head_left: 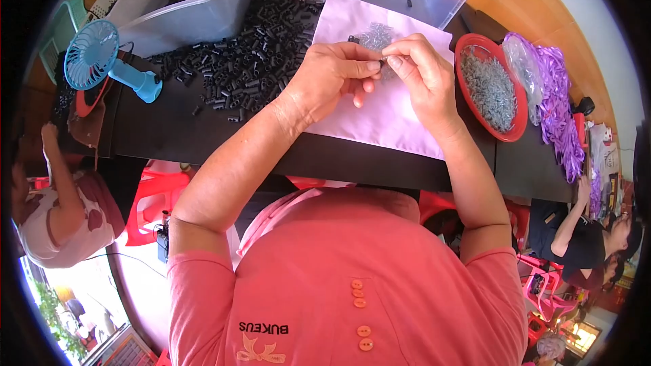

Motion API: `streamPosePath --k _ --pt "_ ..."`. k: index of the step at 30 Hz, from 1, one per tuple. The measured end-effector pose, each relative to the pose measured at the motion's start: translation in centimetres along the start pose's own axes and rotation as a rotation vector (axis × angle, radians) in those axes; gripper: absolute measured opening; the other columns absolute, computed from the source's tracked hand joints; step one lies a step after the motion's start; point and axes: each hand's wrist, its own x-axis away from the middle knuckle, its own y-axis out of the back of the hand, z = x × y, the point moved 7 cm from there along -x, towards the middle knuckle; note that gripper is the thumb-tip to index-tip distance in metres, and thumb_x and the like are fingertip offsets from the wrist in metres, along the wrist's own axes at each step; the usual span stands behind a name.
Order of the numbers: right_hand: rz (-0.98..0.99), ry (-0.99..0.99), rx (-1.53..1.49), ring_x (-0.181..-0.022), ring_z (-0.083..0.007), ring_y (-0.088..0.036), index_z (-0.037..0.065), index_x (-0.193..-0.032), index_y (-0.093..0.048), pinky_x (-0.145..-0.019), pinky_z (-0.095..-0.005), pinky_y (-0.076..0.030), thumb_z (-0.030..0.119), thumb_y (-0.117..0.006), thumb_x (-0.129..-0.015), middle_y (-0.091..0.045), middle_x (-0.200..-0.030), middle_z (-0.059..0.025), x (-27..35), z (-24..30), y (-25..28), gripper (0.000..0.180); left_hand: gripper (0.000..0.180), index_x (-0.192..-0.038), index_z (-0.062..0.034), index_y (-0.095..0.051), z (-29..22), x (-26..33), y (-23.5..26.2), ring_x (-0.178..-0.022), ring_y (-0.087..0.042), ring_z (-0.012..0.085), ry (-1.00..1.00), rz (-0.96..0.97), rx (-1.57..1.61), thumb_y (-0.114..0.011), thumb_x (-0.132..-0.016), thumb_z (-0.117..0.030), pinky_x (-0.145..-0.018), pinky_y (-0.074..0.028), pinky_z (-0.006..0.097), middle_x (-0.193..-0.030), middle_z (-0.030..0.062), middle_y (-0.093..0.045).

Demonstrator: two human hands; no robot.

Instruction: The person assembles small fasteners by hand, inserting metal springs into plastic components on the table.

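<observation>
Both hands meet over a pale pink cloth (pixel 366 122) on the dark table. My left hand (pixel 322 78) is closed, thumb and forefinger pinching a small black plastic piece (pixel 381 64) that is mostly hidden by fingertips. Fingertips of my right hand (pixel 427 81) are pinched together at that same piece; whatever they grip is too small to make out. Just beyond the fingers, a little heap of small clear, shiny pieces (pixel 376 34) lies on the cloth. Many loose black tubular plastic pieces (pixel 251 61) are spread to the left of the cloth.
A translucent bin (pixel 183 30) stands far left, another tub (pixel 434 0) behind the cloth. At right are a red bowl (pixel 521 105) of small shiny pieces and purple ribbons (pixel 556 95). A blue fan (pixel 98 57) sits left. People sit at both sides.
</observation>
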Motion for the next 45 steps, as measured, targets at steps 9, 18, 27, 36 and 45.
streamPosePath --k 9,18,27,36,45 --pt "0.042 -0.052 -0.017 -0.071 -0.0213 -0.061 0.001 -0.094 -0.06 -0.063 -0.031 -0.048 -0.003 -0.062 -0.088 -0.058 -0.083 -0.0087 0.1 -0.2 -0.4 0.007 0.013 -0.098 0.0081 -0.065 -0.1 0.1 -0.1 -0.066 -0.063 0.0166 -0.01 0.003 -0.027 -0.067 -0.088 0.0 -0.052 -0.051 0.028 -0.083 0.0125 -0.066" --pt "0.094 -0.035 0.019 -0.07 -0.0211 -0.062 0.001 -0.091 -0.06 -0.062 -0.0301 -0.048 -0.004 -0.063 -0.086 -0.059 -0.083 -0.0088 -0.1 0.0 -0.2 0.008 0.014 -0.096 0.0085 -0.064 0.2 0.0 -0.3 -0.065 -0.063 0.0169 -0.011 0.003 -0.056 -0.069 -0.085 0.001 -0.05 -0.05 0.028 -0.082 0.0129 -0.066" --pt "0.097 -0.032 -0.065 -0.074 -0.0159 -0.061 -0.001 -0.097 -0.064 -0.066 -0.0277 -0.051 -0.005 -0.066 -0.082 -0.06 -0.085 -0.008 -0.4 0.9 -0.7 0.015 0.014 -0.097 0.0092 -0.065 -0.6 0.4 0.2 -0.064 -0.063 0.0171 -0.056 -0.017 -0.014 -0.068 -0.085 0.001 -0.049 -0.049 0.027 -0.081 0.0135 -0.066" --pt "-0.066 -0.212 -0.084 -0.081 -0.0091 -0.061 -0.002 -0.095 -0.067 -0.074 -0.0229 -0.048 -0.004 -0.067 -0.084 -0.064 -0.088 -0.0035 -0.2 -1.1 1.8 0.011 0.015 -0.094 0.0049 -0.069 0.7 0.0 -1.2 -0.058 -0.061 0.0126 -0.109 0.072 -0.202 -0.071 -0.081 -0.002 -0.043 -0.047 0.025 -0.076 0.0089 -0.067" --pt "0.394 -0.19 0.036 -0.078 -0.0165 -0.065 -0.002 -0.094 -0.066 -0.071 -0.0281 -0.05 -0.005 -0.062 -0.079 -0.065 -0.086 -0.009 -3.6 1.6 -2.7 0.015 0.014 -0.089 0.0029 -0.069 2.5 1.2 -4.2 -0.08 -0.065 0.0171 -0.309 0.351 -0.693 -0.07 -0.076 -0.003 -0.076 -0.051 0.031 -0.081 0.0101 -0.07"
